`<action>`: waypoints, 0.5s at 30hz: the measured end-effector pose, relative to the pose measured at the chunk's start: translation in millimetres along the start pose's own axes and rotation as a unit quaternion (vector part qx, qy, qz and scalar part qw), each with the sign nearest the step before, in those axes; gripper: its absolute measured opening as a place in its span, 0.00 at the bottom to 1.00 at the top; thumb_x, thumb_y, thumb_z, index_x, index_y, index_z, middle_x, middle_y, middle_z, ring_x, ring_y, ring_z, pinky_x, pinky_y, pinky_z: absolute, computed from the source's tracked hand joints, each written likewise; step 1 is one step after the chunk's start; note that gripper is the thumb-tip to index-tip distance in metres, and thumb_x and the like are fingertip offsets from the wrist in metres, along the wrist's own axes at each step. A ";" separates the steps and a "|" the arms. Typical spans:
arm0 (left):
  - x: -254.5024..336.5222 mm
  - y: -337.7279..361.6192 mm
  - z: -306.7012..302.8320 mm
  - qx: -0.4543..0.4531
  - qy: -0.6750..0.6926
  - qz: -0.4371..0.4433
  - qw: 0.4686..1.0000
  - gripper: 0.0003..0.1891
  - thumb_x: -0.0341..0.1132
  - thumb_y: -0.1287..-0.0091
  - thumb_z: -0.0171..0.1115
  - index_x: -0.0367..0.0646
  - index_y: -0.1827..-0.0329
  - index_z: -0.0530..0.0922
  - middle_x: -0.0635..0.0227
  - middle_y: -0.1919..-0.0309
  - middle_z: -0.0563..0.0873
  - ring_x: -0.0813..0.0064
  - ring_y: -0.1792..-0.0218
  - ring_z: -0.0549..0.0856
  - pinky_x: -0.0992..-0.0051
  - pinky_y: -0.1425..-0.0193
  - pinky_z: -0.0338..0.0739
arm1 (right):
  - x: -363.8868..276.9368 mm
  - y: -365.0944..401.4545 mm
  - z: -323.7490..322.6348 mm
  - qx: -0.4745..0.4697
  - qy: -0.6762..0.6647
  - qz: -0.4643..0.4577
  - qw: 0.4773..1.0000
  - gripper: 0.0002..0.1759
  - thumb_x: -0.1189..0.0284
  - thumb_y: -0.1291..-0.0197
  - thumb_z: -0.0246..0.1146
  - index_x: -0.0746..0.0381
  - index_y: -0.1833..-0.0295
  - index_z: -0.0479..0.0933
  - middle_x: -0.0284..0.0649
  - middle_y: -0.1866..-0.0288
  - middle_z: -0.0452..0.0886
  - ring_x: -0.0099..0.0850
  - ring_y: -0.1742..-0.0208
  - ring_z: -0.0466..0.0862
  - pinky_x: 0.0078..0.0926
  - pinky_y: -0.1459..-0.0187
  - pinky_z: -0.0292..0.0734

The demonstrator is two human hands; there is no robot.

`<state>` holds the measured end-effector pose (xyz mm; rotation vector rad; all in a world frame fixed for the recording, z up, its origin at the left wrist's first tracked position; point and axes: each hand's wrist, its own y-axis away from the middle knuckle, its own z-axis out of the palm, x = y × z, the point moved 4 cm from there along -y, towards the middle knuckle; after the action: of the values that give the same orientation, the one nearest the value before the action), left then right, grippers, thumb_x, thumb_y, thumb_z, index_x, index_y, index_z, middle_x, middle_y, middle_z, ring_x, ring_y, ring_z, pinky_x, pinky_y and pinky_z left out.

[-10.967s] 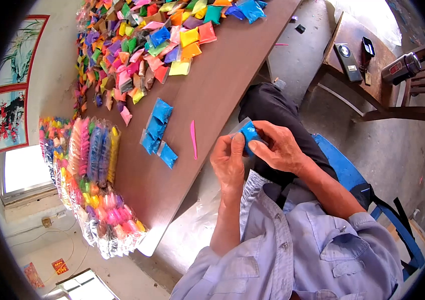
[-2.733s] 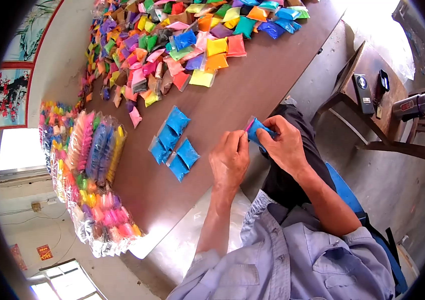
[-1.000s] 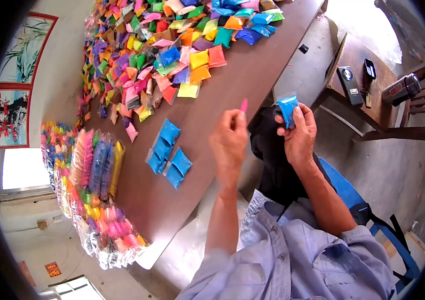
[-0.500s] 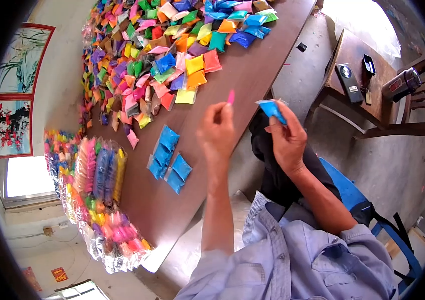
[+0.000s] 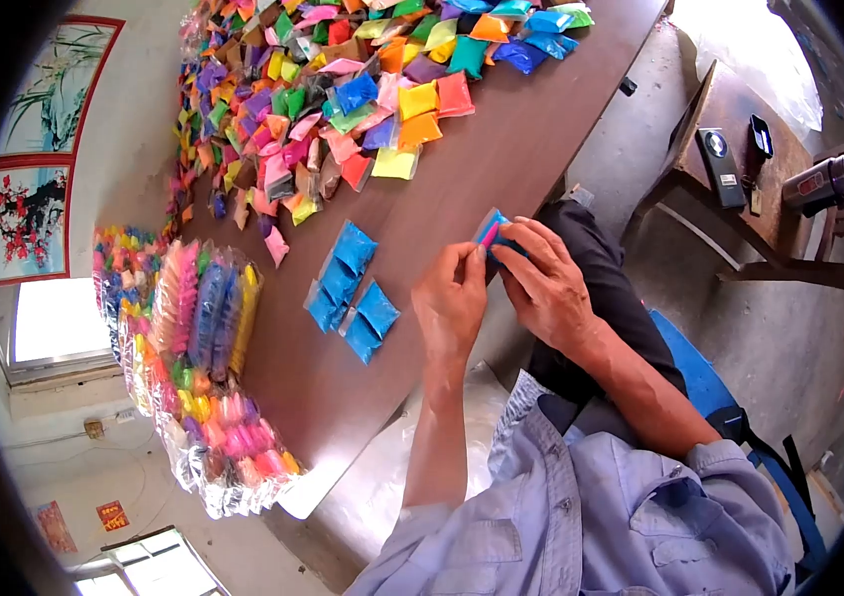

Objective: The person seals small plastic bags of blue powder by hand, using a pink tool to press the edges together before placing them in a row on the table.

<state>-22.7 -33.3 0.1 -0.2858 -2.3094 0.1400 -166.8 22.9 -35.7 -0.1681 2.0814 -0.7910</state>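
My left hand is closed in a pinch, with a small pink pointed piece sticking up from its fingertips. Beside it, my right hand grips a small blue packet, its fingers curled over the front so that part of the packet is hidden. The pink piece lies against the packet, and both hands are almost touching at the table's edge. On the brown table, left of my hands, several blue packets lie in two groups, the smaller group nearer to me.
A large heap of colourful packets covers the far side of the table. Clear bags of coloured packets stand along the left end. To the right, a wooden stool carries a dark device and a metal flask.
My left hand has moved right and down with the pink piece, bringing it against the blue packet. My right hand has shifted left and turned its back upward. The view has shifted slightly.
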 end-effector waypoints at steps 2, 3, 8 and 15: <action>-7.0 -8.6 -3.4 -0.007 -0.015 0.003 1.000 0.09 0.34 0.25 0.74 0.36 0.52 0.90 0.59 0.67 0.93 0.74 0.69 0.89 0.70 0.61 0.83 | -0.9 -2.7 1.1 0.004 0.020 -0.016 1.000 0.25 0.85 0.46 0.75 0.64 0.40 0.85 0.46 0.32 0.83 0.51 0.28 0.82 0.43 0.29 0.81; -10.6 -12.7 -3.6 -0.017 -0.030 0.008 0.999 0.09 0.34 0.25 0.74 0.36 0.53 0.90 0.57 0.67 0.92 0.71 0.70 0.89 0.69 0.62 0.83 | -1.1 -3.6 0.5 0.015 0.033 -0.022 0.999 0.24 0.84 0.47 0.76 0.62 0.42 0.86 0.43 0.34 0.84 0.50 0.30 0.83 0.42 0.31 0.82; -14.6 -25.9 -8.9 0.005 -0.041 0.009 0.999 0.08 0.34 0.25 0.73 0.36 0.56 0.89 0.57 0.68 0.92 0.70 0.71 0.89 0.67 0.64 0.82 | -4.3 -5.2 -4.6 0.039 0.066 -0.017 0.997 0.22 0.82 0.47 0.77 0.59 0.45 0.88 0.39 0.38 0.86 0.46 0.37 0.85 0.41 0.36 0.83; 23.0 -23.3 1.5 -0.064 -0.011 0.064 0.996 0.06 0.33 0.26 0.72 0.39 0.56 0.89 0.57 0.66 0.91 0.62 0.68 0.90 0.65 0.63 0.81 | 0.7 0.2 -3.4 0.041 0.036 0.006 0.998 0.23 0.81 0.50 0.79 0.59 0.45 0.88 0.42 0.39 0.83 0.47 0.42 0.85 0.41 0.41 0.84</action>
<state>-42.8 -50.1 19.7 -0.5000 -2.3254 0.0606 -169.8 24.4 -34.9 -0.0836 2.1109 -0.8852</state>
